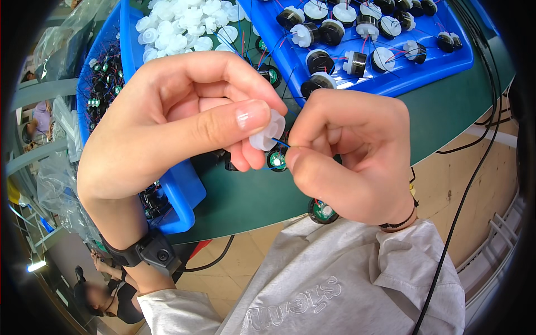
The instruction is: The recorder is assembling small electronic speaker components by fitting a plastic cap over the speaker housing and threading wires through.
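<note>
The left hand (148,131) clamps the translucent white round plastic cap (268,133) between thumb and fingers. Just right of it, the right hand (354,153) pinches the thin blue wire (281,143) between thumb and forefinger.

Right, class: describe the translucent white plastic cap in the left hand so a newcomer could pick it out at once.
Find the dark green tabletop, then the bare left hand above it. That hand pinches a round, translucent white plastic cap. Unlike the loose white plastic caps heaped beyond, it is held, with a thin blue wire between it and the bare right hand.
</note>
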A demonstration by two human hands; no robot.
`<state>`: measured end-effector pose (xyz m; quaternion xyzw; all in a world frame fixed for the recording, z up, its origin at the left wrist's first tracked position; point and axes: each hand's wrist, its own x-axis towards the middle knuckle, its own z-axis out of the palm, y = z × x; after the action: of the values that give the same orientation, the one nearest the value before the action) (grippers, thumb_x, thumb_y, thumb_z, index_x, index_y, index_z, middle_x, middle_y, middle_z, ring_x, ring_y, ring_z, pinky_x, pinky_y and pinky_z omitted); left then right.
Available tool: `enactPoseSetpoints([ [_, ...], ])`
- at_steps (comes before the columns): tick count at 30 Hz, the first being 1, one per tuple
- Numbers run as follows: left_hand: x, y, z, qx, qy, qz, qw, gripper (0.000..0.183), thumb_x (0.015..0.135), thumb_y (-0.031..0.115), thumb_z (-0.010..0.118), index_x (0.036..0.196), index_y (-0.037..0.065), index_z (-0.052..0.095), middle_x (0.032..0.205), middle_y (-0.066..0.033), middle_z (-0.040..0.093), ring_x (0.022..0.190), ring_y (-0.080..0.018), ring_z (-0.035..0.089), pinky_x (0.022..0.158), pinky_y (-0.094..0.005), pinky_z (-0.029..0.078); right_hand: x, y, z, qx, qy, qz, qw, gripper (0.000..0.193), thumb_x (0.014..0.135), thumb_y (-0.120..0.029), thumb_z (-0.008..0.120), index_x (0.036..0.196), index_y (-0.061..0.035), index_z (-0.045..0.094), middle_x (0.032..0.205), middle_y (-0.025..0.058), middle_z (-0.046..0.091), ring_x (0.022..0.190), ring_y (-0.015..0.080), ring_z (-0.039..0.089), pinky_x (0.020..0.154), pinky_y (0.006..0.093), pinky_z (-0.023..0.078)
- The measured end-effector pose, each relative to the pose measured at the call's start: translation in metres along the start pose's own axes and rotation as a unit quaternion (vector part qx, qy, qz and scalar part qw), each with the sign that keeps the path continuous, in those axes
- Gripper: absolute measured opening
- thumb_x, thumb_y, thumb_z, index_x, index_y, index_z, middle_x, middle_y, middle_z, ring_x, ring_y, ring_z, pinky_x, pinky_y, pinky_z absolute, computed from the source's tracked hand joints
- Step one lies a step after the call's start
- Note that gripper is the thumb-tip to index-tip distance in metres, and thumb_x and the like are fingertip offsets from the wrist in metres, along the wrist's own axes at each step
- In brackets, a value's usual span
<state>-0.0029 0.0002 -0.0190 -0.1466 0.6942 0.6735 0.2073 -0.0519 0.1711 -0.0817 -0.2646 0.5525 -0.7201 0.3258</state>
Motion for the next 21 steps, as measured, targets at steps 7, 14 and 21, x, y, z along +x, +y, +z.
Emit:
enactPoseSetpoints([
  [7, -0.0010, -0.0001, 0.0005, -0.005, 0.007, 0.002, 1.000, 0.033, 0.076, 0.024, 0.064, 0.088, -0.004, 0.051, 0.075, -0.0085, 0.057, 0.057, -0.0110, 0.055, 0.052, -0.0217, 0.045, 0.0005, 0.0001, 0.0016, 0.012, 0.005, 0.004, 1.000, 0.009, 0.062, 0.012, 0.049, 0.059, 0.0031, 0.051, 0.052, -0.0011, 0.045, 0.044, 0.0019, 0.039, 0.040, 0.0182, 0.026],
  [14, -0.0016, 0.0003, -0.0023, -0.014, 0.002, -0.012, 1.000, 0.036, 0.072, 0.023, 0.068, 0.088, -0.004, 0.051, 0.080, -0.0103, 0.055, 0.062, -0.0126, 0.055, 0.055, -0.0223, 0.045, 0.0008, 0.0008, 0.0025, 0.018, 0.001, 0.000, 1.000, 0.008, 0.065, 0.011, 0.051, 0.062, 0.0033, 0.051, 0.054, -0.0006, 0.046, 0.046, 0.0025, 0.040, 0.040, 0.0186, 0.027],
  [21, -0.0026, 0.0034, -0.0048, -0.015, -0.006, -0.036, 0.999, 0.034, 0.070, 0.020, 0.070, 0.087, -0.003, 0.051, 0.086, -0.0113, 0.053, 0.072, -0.0141, 0.055, 0.061, -0.0236, 0.047, 0.0020, 0.0010, 0.0022, 0.021, 0.000, -0.009, 1.000, 0.006, 0.067, 0.009, 0.054, 0.065, 0.0031, 0.052, 0.057, 0.0009, 0.047, 0.048, 0.0036, 0.041, 0.042, 0.0187, 0.028],
])
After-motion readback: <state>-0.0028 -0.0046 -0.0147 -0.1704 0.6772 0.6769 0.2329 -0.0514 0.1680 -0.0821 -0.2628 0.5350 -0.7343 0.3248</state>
